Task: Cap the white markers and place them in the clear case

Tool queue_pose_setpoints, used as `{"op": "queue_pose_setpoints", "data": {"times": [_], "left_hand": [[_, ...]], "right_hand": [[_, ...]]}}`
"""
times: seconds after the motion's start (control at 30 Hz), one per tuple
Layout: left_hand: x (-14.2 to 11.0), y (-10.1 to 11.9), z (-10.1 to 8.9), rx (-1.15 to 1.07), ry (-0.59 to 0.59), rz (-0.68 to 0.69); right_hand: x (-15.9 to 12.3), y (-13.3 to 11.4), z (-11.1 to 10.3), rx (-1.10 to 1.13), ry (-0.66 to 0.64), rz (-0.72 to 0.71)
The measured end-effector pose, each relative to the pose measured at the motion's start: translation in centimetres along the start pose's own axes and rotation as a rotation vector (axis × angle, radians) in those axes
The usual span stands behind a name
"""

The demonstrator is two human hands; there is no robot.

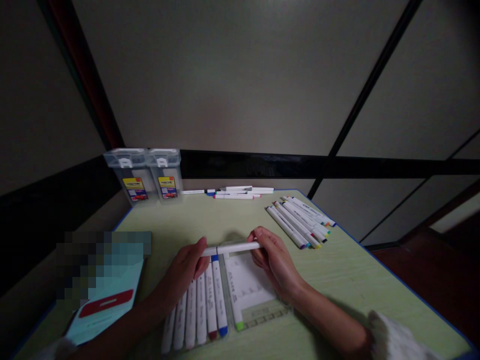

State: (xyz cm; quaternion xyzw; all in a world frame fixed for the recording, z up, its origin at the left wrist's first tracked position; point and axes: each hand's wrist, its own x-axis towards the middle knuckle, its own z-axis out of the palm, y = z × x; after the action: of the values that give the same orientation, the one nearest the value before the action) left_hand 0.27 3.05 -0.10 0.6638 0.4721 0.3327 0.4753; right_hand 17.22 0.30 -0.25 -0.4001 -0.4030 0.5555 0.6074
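Note:
A white marker (237, 247) lies level between my two hands, above the table. My left hand (192, 260) pinches its left end and my right hand (272, 257) holds its right end. A dark ring marks the joint near the left end. Below my left hand, several white markers (201, 305) lie side by side, one with a blue tip and one with a brown tip. A green-tipped marker (233, 295) lies on the clear tray (262, 316), beside a white sheet (249, 280) with faint print, partly hidden by my right hand.
More markers (296, 220) lie in a fanned group on the right. Others (240, 192) are heaped at the table's back edge. Two clear lidded boxes (137, 175) stand back left. A light-blue book (108, 295) with a red label lies at left. A panelled wall (225, 100) rises behind.

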Motion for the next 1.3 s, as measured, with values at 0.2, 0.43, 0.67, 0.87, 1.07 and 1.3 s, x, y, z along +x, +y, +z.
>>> {"op": "queue_pose_setpoints", "data": {"times": [0.2, 0.43, 0.67, 0.87, 1.07, 1.3], "left_hand": [[0.06, 0.02, 0.02, 0.002, -0.027, 0.019], [-0.02, 0.13, 0.18, -0.030, -0.028, 0.022], [0.00, 0.15, 0.09, -0.002, -0.037, 0.039], [-0.11, 0.42, 0.12, 0.006, -0.025, 0.029], [0.07, 0.22, 0.11, -0.011, -0.042, 0.031], [-0.16, 0.64, 0.11, 0.033, -0.032, 0.029]], "right_hand": [[0.05, -0.10, -0.01, 0.041, -0.020, 0.005], [0.19, -0.03, -0.13, 0.026, -0.014, -0.003], [0.17, -0.09, -0.14, 0.007, -0.002, 0.001], [0.29, 0.02, -0.26, -0.016, -0.003, -0.012], [0.32, 0.04, -0.31, -0.026, 0.005, -0.004], [0.38, 0.08, -0.34, -0.051, 0.018, -0.002]]}}
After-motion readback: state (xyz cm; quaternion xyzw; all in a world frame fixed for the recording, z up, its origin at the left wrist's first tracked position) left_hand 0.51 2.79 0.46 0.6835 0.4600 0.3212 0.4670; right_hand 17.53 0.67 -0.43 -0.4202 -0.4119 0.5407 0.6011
